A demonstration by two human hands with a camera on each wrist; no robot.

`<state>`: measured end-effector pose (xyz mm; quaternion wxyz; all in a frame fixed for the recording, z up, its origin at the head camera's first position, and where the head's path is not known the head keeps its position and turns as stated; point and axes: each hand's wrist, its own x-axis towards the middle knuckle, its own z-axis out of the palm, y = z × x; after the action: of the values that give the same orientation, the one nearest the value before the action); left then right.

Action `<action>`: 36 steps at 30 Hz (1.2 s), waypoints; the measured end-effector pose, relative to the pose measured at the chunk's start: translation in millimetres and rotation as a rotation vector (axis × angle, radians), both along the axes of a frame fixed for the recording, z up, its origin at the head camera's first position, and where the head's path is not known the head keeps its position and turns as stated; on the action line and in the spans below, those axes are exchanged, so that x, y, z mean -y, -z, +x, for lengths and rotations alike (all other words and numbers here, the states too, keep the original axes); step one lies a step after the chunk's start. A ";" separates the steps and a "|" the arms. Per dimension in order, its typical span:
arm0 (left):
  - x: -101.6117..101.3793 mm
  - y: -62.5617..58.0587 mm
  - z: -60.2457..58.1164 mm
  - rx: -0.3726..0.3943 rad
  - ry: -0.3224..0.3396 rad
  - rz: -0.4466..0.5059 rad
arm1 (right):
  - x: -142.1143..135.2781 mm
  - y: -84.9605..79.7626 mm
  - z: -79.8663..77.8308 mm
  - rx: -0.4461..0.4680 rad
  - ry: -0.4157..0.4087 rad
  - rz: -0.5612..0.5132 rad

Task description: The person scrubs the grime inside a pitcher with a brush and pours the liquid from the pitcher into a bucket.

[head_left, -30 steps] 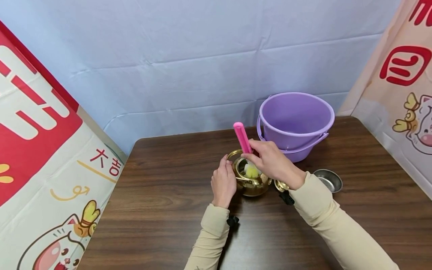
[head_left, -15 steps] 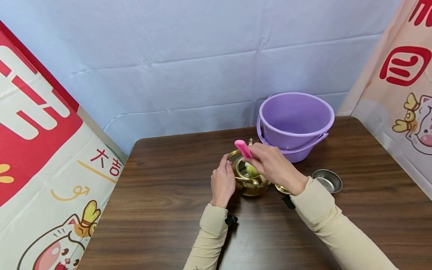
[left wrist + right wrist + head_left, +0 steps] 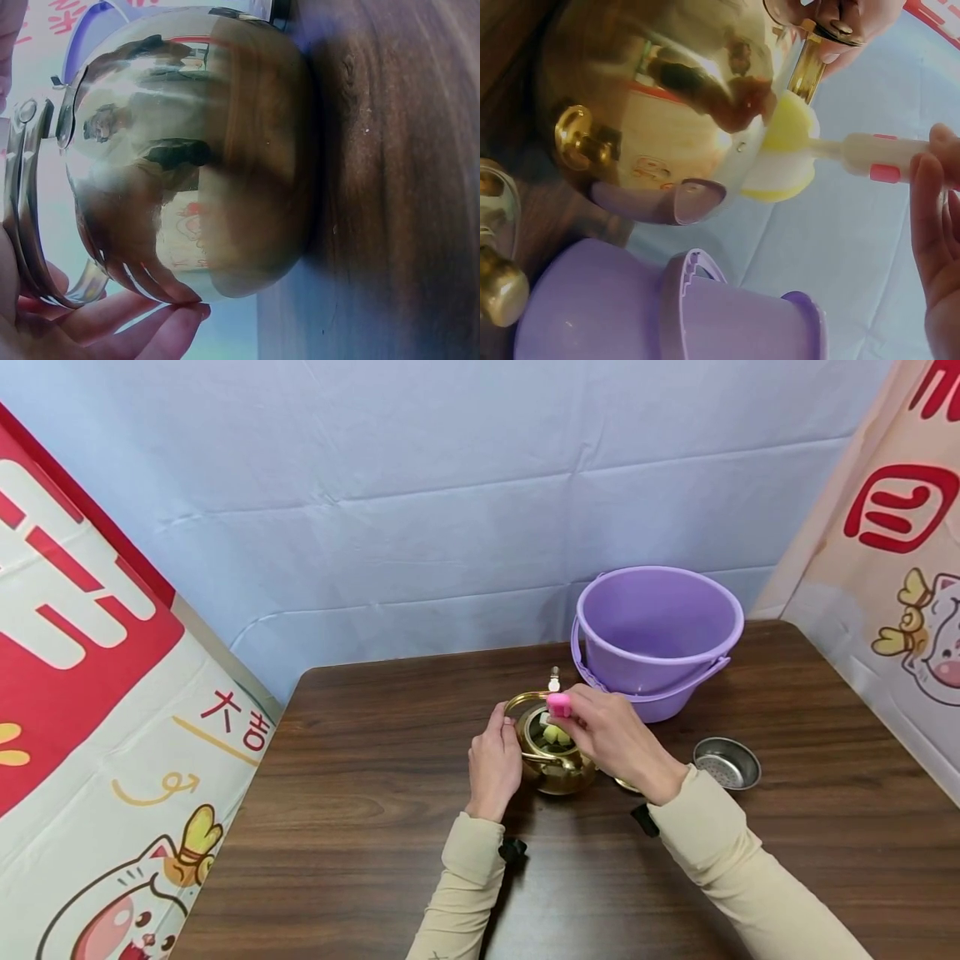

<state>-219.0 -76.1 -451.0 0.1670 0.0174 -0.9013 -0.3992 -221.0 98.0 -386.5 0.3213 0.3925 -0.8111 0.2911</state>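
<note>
A shiny gold kettle (image 3: 558, 781) stands on the wooden table with its top uncovered. My left hand (image 3: 495, 768) holds it at the left side, fingers by the metal handle (image 3: 26, 187) and fingertips against the body. My right hand (image 3: 618, 739) grips a sponge brush by its pink-and-white handle (image 3: 885, 157). In the head view the handle's pink end points up toward the camera. The brush's yellow-and-white sponge head (image 3: 787, 142) sits at the kettle's mouth, partly inside; its lower part is hidden by the kettle wall.
A purple bucket (image 3: 637, 681) stands behind and right of the kettle. The gold lid (image 3: 501, 289) lies on the table, mostly covered by the right hand in the head view. Farther right is a small perforated metal strainer (image 3: 727, 764). Printed cloths hang around the table.
The brush handle has swung from leaning left and back to pointing nearly at the camera, as the right hand turned. The left hand and kettle have hardly moved.
</note>
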 end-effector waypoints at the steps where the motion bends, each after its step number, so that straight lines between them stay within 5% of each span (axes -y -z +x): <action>1: 0.3 -0.1 0.0 0.000 0.000 0.000 | 0.0 0.6 -0.2 -0.010 -0.002 -0.012; 9: 2.5 0.7 0.4 0.008 0.011 0.006 | -0.4 6.6 0.7 0.030 -0.024 -0.138; 24: 2.4 0.2 -0.1 0.013 0.024 -0.003 | -7.0 13.0 -2.7 0.162 0.096 -0.276; 36: 0.8 -0.2 -2.0 0.010 0.019 0.000 | -12.1 8.4 -2.5 0.474 0.278 -0.311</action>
<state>-221.0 -76.9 -450.8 0.1584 0.0107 -0.9023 -0.4008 -223.5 110.1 -394.9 0.2161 0.1452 -0.8550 0.4485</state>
